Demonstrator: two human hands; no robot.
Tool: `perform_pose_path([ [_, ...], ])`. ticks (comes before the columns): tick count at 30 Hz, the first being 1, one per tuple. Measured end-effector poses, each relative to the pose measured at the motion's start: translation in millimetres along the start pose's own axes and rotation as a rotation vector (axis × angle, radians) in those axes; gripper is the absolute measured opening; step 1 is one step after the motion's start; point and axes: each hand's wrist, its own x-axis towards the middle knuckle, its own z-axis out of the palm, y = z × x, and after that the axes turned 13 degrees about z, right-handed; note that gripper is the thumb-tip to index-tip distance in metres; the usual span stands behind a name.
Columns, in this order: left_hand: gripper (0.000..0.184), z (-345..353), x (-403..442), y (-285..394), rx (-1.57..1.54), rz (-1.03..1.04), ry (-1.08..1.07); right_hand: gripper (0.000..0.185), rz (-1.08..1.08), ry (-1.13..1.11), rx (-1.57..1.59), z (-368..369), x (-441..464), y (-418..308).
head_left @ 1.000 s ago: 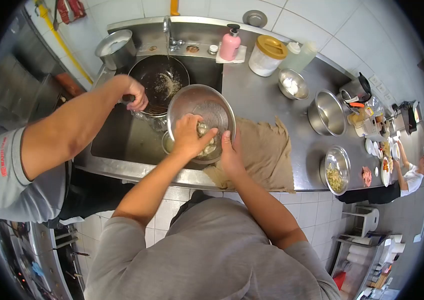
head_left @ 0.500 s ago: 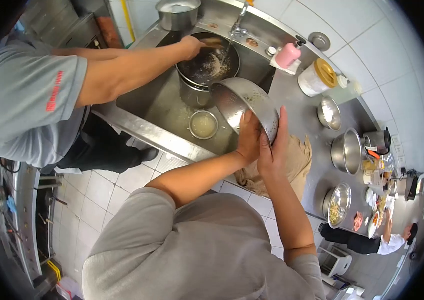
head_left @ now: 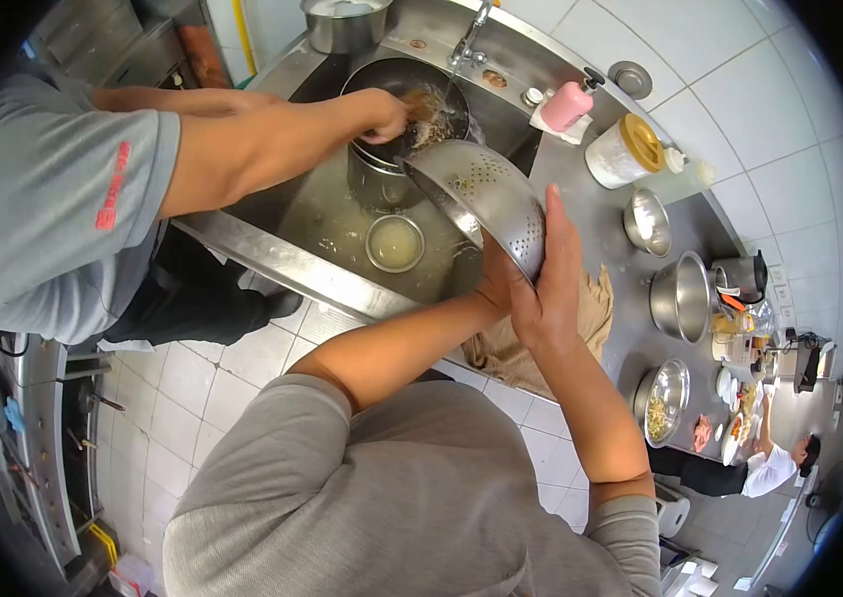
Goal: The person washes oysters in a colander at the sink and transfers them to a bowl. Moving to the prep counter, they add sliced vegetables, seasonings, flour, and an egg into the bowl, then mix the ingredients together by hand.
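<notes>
A perforated metal colander (head_left: 491,194) is tilted over the sink, its opening turned toward the lower left and small bits stuck to its outside. My left hand (head_left: 498,276) grips its near rim, with the fingers mostly hidden behind the metal. Against the right outer side rests my right hand (head_left: 553,264), its fingers straight and pointing up. Just beyond the colander, a dark pan (head_left: 367,85) sits over a metal pot in the sink. A co-worker's hand (head_left: 382,114) works a brown brush-like tool (head_left: 423,102) inside that pan, under the tap.
The sink (head_left: 317,209) holds cloudy water and a small round strainer or bowl (head_left: 395,244). A brown cloth (head_left: 511,358) hangs at the counter edge. On the counter stand a pink pump bottle (head_left: 568,104), a yellow-lidded tub (head_left: 626,151) and several metal bowls. The co-worker (head_left: 73,199) stands close on the left.
The colander has turned so more of its perforated outside shows, and has shifted slightly left. My right hand has moved up along its side. The co-worker's hand has moved within the pan.
</notes>
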Motion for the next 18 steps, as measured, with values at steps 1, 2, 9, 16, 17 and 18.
perform_pose_path([
  [1, 0.037, 2, 2, -1, -0.019, -0.027, -0.015, 0.081, 0.022, -0.006, -0.001, 0, 1, 0],
  [2, 0.037, 2, 2, -1, -0.021, -0.024, -0.018, 0.080, 0.044, -0.011, -0.002, 1, 1, 1],
  [9, 0.046, -43, 47, 1, 0.147, -0.399, -0.515, 0.065, 0.629, 0.241, 0.641, 43, 2, 39],
  [16, 0.064, -66, 66, -18, 0.482, -0.068, -1.148, 0.071, 1.171, 0.114, 1.468, 49, -23, 78],
  [17, 0.058, -65, 66, -29, 0.421, -0.078, -1.189, 0.072, 1.216, 0.096, 1.460, 49, -24, 75],
  [18, 0.052, -64, 65, -40, 0.361, -0.091, -1.229, 0.071, 1.249, 0.082, 1.410, 51, -25, 77],
])
